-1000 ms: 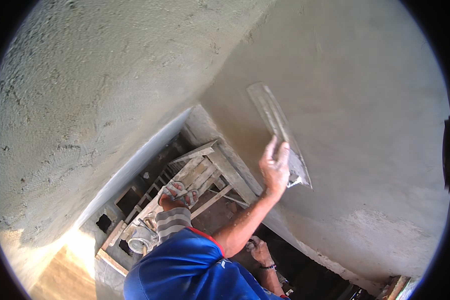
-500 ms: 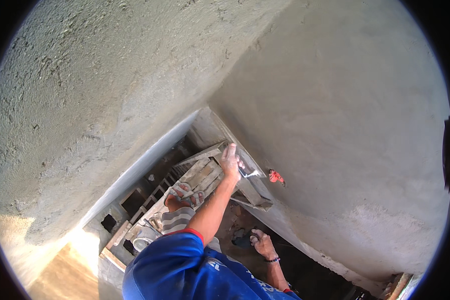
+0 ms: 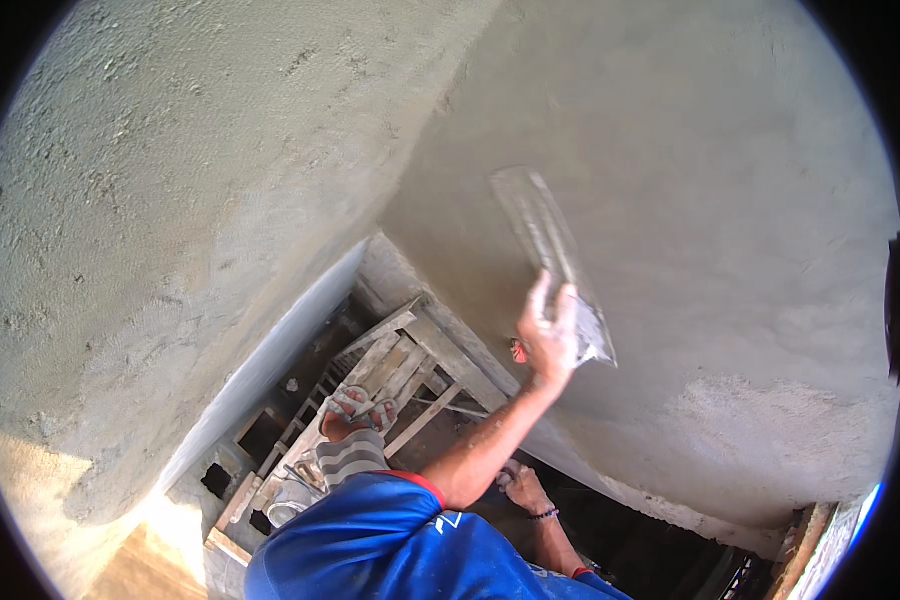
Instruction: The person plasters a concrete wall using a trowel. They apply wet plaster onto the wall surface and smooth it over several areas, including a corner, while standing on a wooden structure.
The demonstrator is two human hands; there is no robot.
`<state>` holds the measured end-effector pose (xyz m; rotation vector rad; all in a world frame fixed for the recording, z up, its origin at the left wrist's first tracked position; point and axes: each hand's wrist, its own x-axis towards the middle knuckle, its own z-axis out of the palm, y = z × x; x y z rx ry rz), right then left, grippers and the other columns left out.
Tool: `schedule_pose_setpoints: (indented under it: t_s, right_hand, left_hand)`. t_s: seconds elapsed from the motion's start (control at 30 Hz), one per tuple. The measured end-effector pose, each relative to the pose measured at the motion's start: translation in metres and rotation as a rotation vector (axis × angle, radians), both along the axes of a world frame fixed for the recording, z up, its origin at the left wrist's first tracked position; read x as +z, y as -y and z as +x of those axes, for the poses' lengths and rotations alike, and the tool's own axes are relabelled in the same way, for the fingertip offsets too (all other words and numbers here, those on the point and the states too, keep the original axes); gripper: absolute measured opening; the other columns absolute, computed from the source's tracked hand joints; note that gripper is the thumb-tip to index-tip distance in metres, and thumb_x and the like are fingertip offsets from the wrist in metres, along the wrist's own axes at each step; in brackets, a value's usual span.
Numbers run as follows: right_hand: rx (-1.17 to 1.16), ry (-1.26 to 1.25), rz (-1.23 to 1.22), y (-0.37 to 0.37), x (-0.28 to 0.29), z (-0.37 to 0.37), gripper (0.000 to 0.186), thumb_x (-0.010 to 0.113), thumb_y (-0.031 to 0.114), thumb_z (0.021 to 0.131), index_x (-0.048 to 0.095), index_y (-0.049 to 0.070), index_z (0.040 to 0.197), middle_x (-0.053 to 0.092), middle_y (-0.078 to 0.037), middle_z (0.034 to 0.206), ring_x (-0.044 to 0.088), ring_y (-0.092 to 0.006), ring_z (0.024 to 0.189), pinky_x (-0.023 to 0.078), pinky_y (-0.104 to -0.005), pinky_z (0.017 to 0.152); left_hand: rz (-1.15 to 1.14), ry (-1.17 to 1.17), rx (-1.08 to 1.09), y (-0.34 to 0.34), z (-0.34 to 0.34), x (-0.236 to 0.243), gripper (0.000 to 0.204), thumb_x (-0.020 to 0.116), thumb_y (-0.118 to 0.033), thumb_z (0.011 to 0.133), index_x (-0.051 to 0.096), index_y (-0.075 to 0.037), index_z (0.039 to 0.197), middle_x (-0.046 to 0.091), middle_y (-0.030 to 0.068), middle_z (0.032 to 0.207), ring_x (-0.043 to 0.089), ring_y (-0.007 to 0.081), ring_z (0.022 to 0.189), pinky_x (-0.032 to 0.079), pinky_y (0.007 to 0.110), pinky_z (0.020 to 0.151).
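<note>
My left hand (image 3: 550,338) reaches up to the right-hand wall (image 3: 710,220), its fingers wrapped round the handle of a plastering trowel (image 3: 542,232). The long, narrow metal blade lies along the smooth grey plaster, tilted with its upper end to the left. Wet plaster clings near its lower corner. A small red piece (image 3: 518,351) on the wall shows partly behind that hand. Lower down, my right hand (image 3: 526,492), with a dark bracelet at the wrist, is closed near my body. What it grips is too dark and partly hidden to make out.
A rougher plastered wall (image 3: 200,200) meets the smooth one in a corner. Below, my sandalled feet (image 3: 355,408) stand on a plank platform (image 3: 395,365) with gaps between its boards. A whitish bucket (image 3: 288,505) stands beside it. Wooden pieces (image 3: 805,545) lean at lower right.
My left hand has moved up and right with the trowel, from low near the corner onto the smooth wall. The blade now shows broadside. My right hand has shifted slightly.
</note>
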<state>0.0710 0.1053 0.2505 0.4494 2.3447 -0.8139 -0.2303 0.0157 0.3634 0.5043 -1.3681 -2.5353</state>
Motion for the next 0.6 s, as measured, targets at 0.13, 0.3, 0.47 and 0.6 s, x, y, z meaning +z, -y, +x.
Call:
schedule_pose_setpoints:
  t_s: [0.13,0.3,0.47,0.6]
  right_hand:
    - [0.168,-0.153,-0.096,-0.041,-0.041,0.036,0.043,0.061,0.026,0.093,0.056,0.004,0.13,0.057,-0.018,0.136,0.051,-0.0338,0.127,0.04,-0.0444,0.108]
    - [-0.053,-0.257,-0.169,-0.058,-0.066,0.045,0.036,0.06,0.017,0.092,0.06,0.0,0.123,0.069,-0.018,0.108,0.064,-0.0321,0.098,0.05,-0.0408,0.088]
    - [-0.153,0.001,-0.014,0.011,-0.01,0.009,0.034,0.055,0.011,0.089,0.061,-0.002,0.12,0.07,-0.015,0.087,0.068,-0.026,0.079,0.055,-0.0371,0.073]
    - [-0.137,0.025,-0.025,0.024,-0.015,0.022,0.033,0.059,0.015,0.088,0.063,0.002,0.118,0.071,-0.022,0.094,0.07,-0.0359,0.091,0.055,-0.0418,0.08]
  left_hand:
    - [-0.128,-0.369,-0.119,-0.033,0.064,0.065,0.056,0.075,-0.008,0.088,0.052,0.003,0.137,0.066,0.0226,0.123,0.066,0.0143,0.088,0.055,0.028,0.075]
    - [0.166,-0.327,-0.515,0.016,0.094,0.031,0.056,0.075,-0.014,0.089,0.053,0.002,0.138,0.071,0.0133,0.104,0.058,0.0085,0.063,0.051,0.025,0.057]
    - [0.48,0.401,-0.221,0.068,0.048,-0.142,0.045,0.067,-0.025,0.095,0.054,-0.008,0.135,0.047,-0.0025,0.057,0.045,0.0095,0.041,0.039,0.026,0.037]
    - [0.575,0.556,-0.172,0.074,0.002,-0.2,0.036,0.068,-0.033,0.094,0.06,-0.016,0.124,0.043,-0.0026,0.055,0.044,0.0116,0.039,0.04,0.028,0.035]
